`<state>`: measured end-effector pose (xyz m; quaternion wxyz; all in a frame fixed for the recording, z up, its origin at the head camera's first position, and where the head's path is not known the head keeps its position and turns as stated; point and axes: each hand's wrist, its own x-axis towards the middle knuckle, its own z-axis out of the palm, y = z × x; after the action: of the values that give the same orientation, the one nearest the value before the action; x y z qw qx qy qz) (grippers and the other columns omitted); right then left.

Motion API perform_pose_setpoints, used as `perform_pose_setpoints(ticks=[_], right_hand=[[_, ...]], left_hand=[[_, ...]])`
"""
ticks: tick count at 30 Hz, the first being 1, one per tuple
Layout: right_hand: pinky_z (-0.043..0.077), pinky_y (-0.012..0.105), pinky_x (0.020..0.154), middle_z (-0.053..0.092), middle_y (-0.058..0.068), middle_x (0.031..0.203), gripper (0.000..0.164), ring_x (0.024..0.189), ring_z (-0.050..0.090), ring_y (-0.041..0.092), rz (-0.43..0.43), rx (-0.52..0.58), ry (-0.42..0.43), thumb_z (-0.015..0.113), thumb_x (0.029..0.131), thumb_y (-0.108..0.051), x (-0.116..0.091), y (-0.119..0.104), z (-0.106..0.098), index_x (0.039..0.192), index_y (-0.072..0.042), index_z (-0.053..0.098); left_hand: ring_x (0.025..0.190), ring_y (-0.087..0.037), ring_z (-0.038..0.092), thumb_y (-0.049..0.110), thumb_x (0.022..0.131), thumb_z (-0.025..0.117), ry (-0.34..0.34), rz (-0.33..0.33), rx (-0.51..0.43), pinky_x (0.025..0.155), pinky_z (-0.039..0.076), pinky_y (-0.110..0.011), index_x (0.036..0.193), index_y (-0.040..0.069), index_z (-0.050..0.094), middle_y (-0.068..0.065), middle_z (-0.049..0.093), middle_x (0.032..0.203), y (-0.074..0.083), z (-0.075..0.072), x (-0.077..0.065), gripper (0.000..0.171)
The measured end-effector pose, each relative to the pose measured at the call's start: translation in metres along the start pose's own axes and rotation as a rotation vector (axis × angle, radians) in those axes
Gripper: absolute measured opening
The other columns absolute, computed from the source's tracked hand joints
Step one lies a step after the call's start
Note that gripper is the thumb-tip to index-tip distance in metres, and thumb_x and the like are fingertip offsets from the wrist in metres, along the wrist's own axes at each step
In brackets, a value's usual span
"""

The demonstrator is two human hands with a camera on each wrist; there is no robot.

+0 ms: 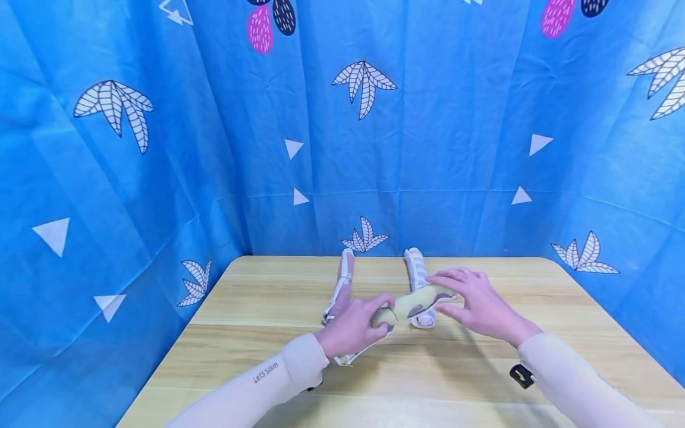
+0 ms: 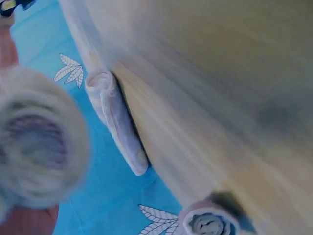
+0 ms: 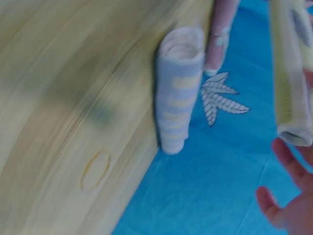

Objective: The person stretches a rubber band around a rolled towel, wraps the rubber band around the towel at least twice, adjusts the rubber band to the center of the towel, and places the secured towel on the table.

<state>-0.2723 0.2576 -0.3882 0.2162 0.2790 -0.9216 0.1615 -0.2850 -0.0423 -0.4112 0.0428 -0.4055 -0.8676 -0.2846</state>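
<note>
The yellow roll (image 1: 425, 301) is up off the tabletop, slanted between the two hands, and from where I stand its loose edge worries me most: if one hand eases off, the cloth could slacken and unwind. Bringing it down too close could also knock the striped roll (image 1: 417, 270), which lies just behind it in the head view.

It's soft-looking cloth, pale yellow with grey-brown patches and a whitish edge, wound into a tube with a spiral at the end. The left hand (image 1: 353, 328) curls snugly round the near end; the right hand (image 1: 476, 300) has a lighter hold at the other, thumb below and fingers above, with some fingers splayed. A pale strip hangs under the left hand, though I can't fairly say which cloth it belongs to.

Farther out, a pink roll (image 1: 342, 288) lies left of the striped one on the wooden table (image 1: 257, 309), before a blue curtain (image 1: 455, 148).
</note>
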Motion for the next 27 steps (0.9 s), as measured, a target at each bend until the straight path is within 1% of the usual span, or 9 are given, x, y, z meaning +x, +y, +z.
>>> perform_pose_setpoints(ticks=[1,3,6,8,12,14,21,24,27], right_hand=[[0.034,0.048,0.093,0.065,0.002,0.131,0.059,0.122,0.056,0.026,-0.038,-0.035,0.003,0.084,0.081,-0.033,-0.001,0.001,0.001,0.136,-0.024,0.063],[0.034,0.050,0.096,0.067,-0.001,0.125,0.061,0.118,0.056,0.023,-0.104,-0.098,0.020,0.087,0.076,-0.032,-0.002,0.004,0.004,0.132,-0.024,0.065],[0.034,0.053,0.096,0.071,-0.005,0.109,0.052,0.107,0.059,0.019,-0.173,-0.172,0.072,0.090,0.072,-0.022,-0.002,0.005,0.006,0.121,-0.023,0.071],[0.034,0.055,0.094,0.072,-0.006,0.099,0.045,0.100,0.060,0.018,-0.203,-0.194,0.108,0.089,0.071,-0.015,-0.001,0.005,0.007,0.114,-0.021,0.074],[0.034,0.058,0.093,0.073,-0.005,0.094,0.038,0.096,0.059,0.019,-0.255,-0.220,0.146,0.085,0.073,-0.011,0.003,0.003,0.006,0.108,-0.020,0.075],[0.034,0.058,0.093,0.073,-0.005,0.093,0.037,0.096,0.058,0.019,-0.270,-0.228,0.153,0.084,0.073,-0.011,0.004,0.002,0.006,0.108,-0.020,0.075],[0.034,0.058,0.093,0.074,-0.004,0.094,0.036,0.096,0.059,0.018,-0.285,-0.231,0.152,0.085,0.073,-0.012,0.007,-0.001,0.005,0.107,-0.021,0.076],[0.035,0.057,0.093,0.074,-0.004,0.095,0.034,0.096,0.059,0.017,-0.280,-0.220,0.131,0.084,0.075,-0.013,0.009,-0.003,0.004,0.107,-0.021,0.076],[0.038,0.052,0.090,0.074,-0.006,0.097,0.034,0.096,0.060,0.016,-0.257,-0.204,0.088,0.084,0.076,-0.013,0.009,-0.005,0.003,0.109,-0.020,0.076]], left_hand=[[0.050,0.000,0.046,0.016,0.093,0.066,-0.006,-0.009,-0.034,0.049,0.042,-0.018,0.122,0.028,0.052,0.009,0.053,0.068,0.000,0.000,0.000,0.034],[0.049,-0.001,0.044,0.017,0.093,0.065,-0.012,-0.016,-0.075,0.048,0.041,-0.019,0.122,0.030,0.053,0.009,0.047,0.067,0.000,0.000,-0.001,0.034],[0.052,-0.001,0.044,0.019,0.093,0.065,-0.030,-0.014,-0.088,0.049,0.041,-0.020,0.121,0.032,0.055,0.009,0.047,0.069,0.000,0.001,-0.002,0.032],[0.055,-0.001,0.046,0.021,0.093,0.066,-0.054,-0.010,-0.063,0.050,0.042,-0.019,0.120,0.032,0.056,0.009,0.053,0.073,0.001,0.002,-0.002,0.031],[0.063,-0.001,0.051,0.022,0.091,0.068,-0.078,0.019,0.034,0.055,0.042,-0.017,0.116,0.030,0.057,0.011,0.062,0.082,0.001,0.005,-0.001,0.029],[0.064,-0.002,0.051,0.021,0.090,0.070,-0.079,0.030,0.071,0.057,0.041,-0.017,0.113,0.029,0.058,0.012,0.063,0.082,0.001,0.006,0.000,0.027],[0.064,0.000,0.050,0.021,0.089,0.072,-0.101,0.052,0.118,0.058,0.042,-0.015,0.098,0.025,0.056,0.014,0.060,0.079,-0.003,0.009,-0.001,0.019],[0.063,0.001,0.049,0.021,0.089,0.072,-0.086,0.077,0.139,0.058,0.041,-0.014,0.094,0.024,0.054,0.014,0.059,0.076,-0.008,0.010,-0.003,0.019],[0.063,0.001,0.048,0.020,0.089,0.072,-0.074,0.095,0.149,0.057,0.040,-0.014,0.092,0.024,0.053,0.014,0.058,0.076,-0.012,0.011,-0.004,0.020]])
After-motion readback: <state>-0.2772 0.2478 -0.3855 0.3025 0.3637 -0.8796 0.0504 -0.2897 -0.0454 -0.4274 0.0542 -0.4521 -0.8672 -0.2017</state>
